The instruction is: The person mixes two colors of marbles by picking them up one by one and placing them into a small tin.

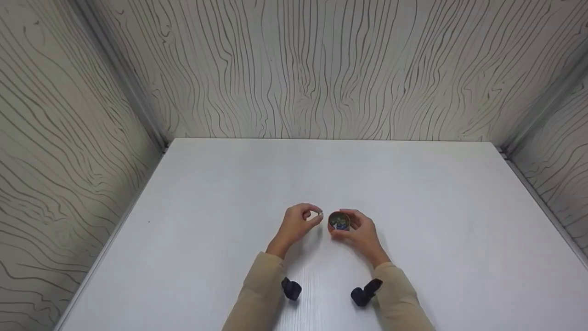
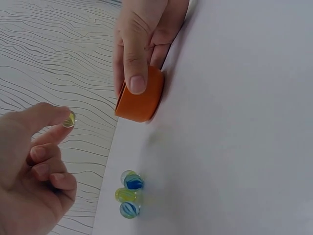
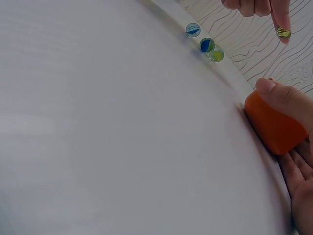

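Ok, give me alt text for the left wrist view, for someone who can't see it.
The left hand pinches a yellow-streaked glass marble, apart from an orange cup that the right hand grips. A cluster of blue- and yellow-streaked marbles lies on the white table, with a line-patterned wall beyond.
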A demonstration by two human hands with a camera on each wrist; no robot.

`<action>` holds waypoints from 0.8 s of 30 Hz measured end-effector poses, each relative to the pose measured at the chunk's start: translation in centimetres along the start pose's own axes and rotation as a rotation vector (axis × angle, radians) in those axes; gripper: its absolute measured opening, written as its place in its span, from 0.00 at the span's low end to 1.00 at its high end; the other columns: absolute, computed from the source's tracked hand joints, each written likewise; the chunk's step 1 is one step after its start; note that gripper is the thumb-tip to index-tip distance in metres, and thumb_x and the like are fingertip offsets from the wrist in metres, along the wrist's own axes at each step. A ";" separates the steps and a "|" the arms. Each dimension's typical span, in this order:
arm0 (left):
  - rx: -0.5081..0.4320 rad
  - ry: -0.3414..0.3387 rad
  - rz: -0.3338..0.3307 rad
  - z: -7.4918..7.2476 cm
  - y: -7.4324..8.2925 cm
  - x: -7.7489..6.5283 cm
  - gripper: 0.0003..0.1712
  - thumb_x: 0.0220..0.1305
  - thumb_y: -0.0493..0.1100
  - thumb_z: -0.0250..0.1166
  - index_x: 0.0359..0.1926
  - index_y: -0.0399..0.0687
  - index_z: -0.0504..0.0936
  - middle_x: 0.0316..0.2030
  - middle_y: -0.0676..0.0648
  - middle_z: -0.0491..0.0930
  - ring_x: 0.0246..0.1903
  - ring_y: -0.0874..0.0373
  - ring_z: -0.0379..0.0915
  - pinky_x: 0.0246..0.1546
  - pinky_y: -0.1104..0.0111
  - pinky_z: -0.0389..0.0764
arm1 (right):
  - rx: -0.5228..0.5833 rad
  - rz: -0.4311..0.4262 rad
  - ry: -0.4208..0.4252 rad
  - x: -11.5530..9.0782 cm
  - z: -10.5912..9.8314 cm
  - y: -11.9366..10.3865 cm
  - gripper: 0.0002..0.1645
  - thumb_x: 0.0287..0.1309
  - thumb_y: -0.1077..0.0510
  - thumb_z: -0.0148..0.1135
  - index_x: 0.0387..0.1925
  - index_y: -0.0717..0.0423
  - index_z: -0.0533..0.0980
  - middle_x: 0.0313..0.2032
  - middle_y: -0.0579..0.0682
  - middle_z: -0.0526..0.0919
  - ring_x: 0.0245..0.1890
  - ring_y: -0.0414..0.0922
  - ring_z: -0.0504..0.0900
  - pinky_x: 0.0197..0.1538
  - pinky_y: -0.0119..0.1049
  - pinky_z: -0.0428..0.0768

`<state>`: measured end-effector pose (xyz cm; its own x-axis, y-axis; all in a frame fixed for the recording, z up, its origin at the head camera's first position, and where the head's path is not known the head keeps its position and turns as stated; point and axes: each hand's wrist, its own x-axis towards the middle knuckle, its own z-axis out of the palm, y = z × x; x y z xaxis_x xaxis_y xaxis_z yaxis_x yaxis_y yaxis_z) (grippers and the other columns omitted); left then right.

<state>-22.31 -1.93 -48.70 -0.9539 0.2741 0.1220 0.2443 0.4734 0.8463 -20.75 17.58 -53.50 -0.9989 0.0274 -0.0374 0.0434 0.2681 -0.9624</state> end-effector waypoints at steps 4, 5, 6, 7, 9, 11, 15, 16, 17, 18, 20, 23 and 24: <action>0.010 -0.005 -0.005 0.3 0.1 -0.1 0.09 0.61 0.41 0.66 0.40 0.42 0.85 0.26 0.40 0.72 0.27 0.64 0.59 0.29 0.76 0.60 | -0.014 0.008 0.004 0.1 0.0 0.1 0.38 0.41 0.60 0.77 0.57 0.61 0.73 0.59 0.61 0.78 0.65 0.56 0.73 0.69 0.48 0.67; 0.010 -0.006 -0.003 0.4 0.1 -0.1 0.09 0.61 0.41 0.66 0.40 0.42 0.85 0.26 0.40 0.72 0.27 0.64 0.59 0.29 0.76 0.60 | -0.015 0.010 0.005 0.1 0.0 0.1 0.38 0.41 0.60 0.77 0.57 0.61 0.73 0.59 0.61 0.78 0.65 0.56 0.73 0.69 0.48 0.67; 0.009 -0.007 -0.001 0.5 0.1 -0.1 0.09 0.61 0.41 0.66 0.40 0.42 0.85 0.26 0.40 0.73 0.27 0.64 0.59 0.30 0.76 0.60 | -0.012 0.011 0.006 0.2 0.0 0.2 0.38 0.41 0.61 0.77 0.57 0.61 0.73 0.59 0.61 0.78 0.65 0.57 0.73 0.69 0.49 0.67; 0.010 -0.008 0.003 0.6 0.1 0.0 0.09 0.61 0.41 0.66 0.40 0.42 0.85 0.26 0.39 0.73 0.26 0.64 0.59 0.30 0.76 0.61 | -0.010 0.011 0.007 0.2 0.0 0.2 0.38 0.41 0.61 0.77 0.57 0.61 0.74 0.59 0.61 0.78 0.65 0.57 0.73 0.69 0.49 0.67; 0.004 -0.012 0.005 0.7 0.1 0.0 0.09 0.60 0.41 0.66 0.40 0.42 0.85 0.26 0.38 0.72 0.26 0.64 0.58 0.30 0.75 0.61 | -0.011 0.011 0.008 0.2 0.0 0.1 0.37 0.41 0.61 0.77 0.57 0.61 0.74 0.59 0.61 0.78 0.65 0.57 0.73 0.69 0.49 0.67; 0.001 -0.018 0.004 0.7 0.1 0.0 0.09 0.60 0.41 0.66 0.40 0.42 0.85 0.26 0.38 0.71 0.27 0.64 0.59 0.31 0.75 0.61 | -0.003 0.012 0.006 0.2 0.0 0.1 0.37 0.41 0.62 0.77 0.57 0.61 0.74 0.59 0.61 0.78 0.65 0.56 0.72 0.70 0.49 0.66; 0.014 -0.027 0.004 0.8 0.0 0.0 0.09 0.61 0.41 0.66 0.40 0.42 0.85 0.25 0.43 0.70 0.27 0.64 0.59 0.32 0.75 0.61 | 0.000 0.016 0.005 0.1 0.0 -0.1 0.37 0.42 0.62 0.77 0.57 0.59 0.74 0.59 0.60 0.78 0.66 0.56 0.72 0.70 0.48 0.66; 0.021 -0.029 0.010 0.8 0.0 0.0 0.09 0.61 0.42 0.66 0.40 0.42 0.85 0.24 0.45 0.68 0.26 0.65 0.58 0.31 0.75 0.61 | 0.002 0.010 0.006 0.1 0.0 -0.1 0.37 0.42 0.62 0.76 0.57 0.60 0.74 0.59 0.60 0.78 0.65 0.56 0.73 0.70 0.49 0.66; 0.026 -0.029 0.018 0.8 0.0 0.0 0.09 0.61 0.42 0.66 0.40 0.42 0.86 0.23 0.48 0.67 0.26 0.65 0.58 0.31 0.75 0.61 | 0.002 0.003 0.008 0.1 0.0 -0.1 0.36 0.42 0.63 0.76 0.57 0.61 0.74 0.59 0.61 0.78 0.65 0.56 0.73 0.70 0.49 0.66; 0.027 -0.029 0.025 0.8 -0.1 0.0 0.09 0.60 0.41 0.66 0.40 0.41 0.86 0.22 0.49 0.65 0.25 0.65 0.57 0.31 0.75 0.61 | -0.001 -0.005 0.009 0.1 0.0 -0.1 0.36 0.42 0.63 0.76 0.57 0.61 0.74 0.58 0.61 0.78 0.65 0.57 0.73 0.70 0.49 0.67; 0.028 -0.029 0.037 0.8 -0.1 0.0 0.09 0.60 0.41 0.66 0.39 0.41 0.86 0.21 0.53 0.61 0.23 0.66 0.55 0.30 0.76 0.60 | -0.006 -0.023 0.009 0.2 0.0 0.0 0.35 0.42 0.64 0.76 0.56 0.62 0.74 0.58 0.62 0.79 0.64 0.57 0.74 0.69 0.49 0.68; 0.020 -0.031 0.038 0.7 -0.1 0.0 0.09 0.60 0.41 0.66 0.39 0.40 0.86 0.19 0.56 0.58 0.22 0.66 0.54 0.29 0.76 0.59 | -0.018 -0.044 0.002 0.3 -0.1 0.2 0.34 0.42 0.64 0.75 0.55 0.64 0.74 0.57 0.62 0.79 0.63 0.57 0.75 0.68 0.48 0.69; 0.018 -0.032 0.031 0.7 -0.1 0.0 0.09 0.60 0.41 0.66 0.39 0.40 0.85 0.19 0.56 0.58 0.22 0.66 0.54 0.29 0.76 0.59 | -0.025 -0.046 -0.003 0.4 -0.1 0.2 0.34 0.42 0.64 0.75 0.55 0.63 0.74 0.56 0.62 0.79 0.63 0.57 0.75 0.67 0.47 0.70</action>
<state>-22.19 -1.44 -49.17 -0.9398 0.3156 0.1308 0.2769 0.4795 0.8327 -21.10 17.75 -53.66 -0.9999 0.0116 0.0061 -0.0024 0.2927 -0.9562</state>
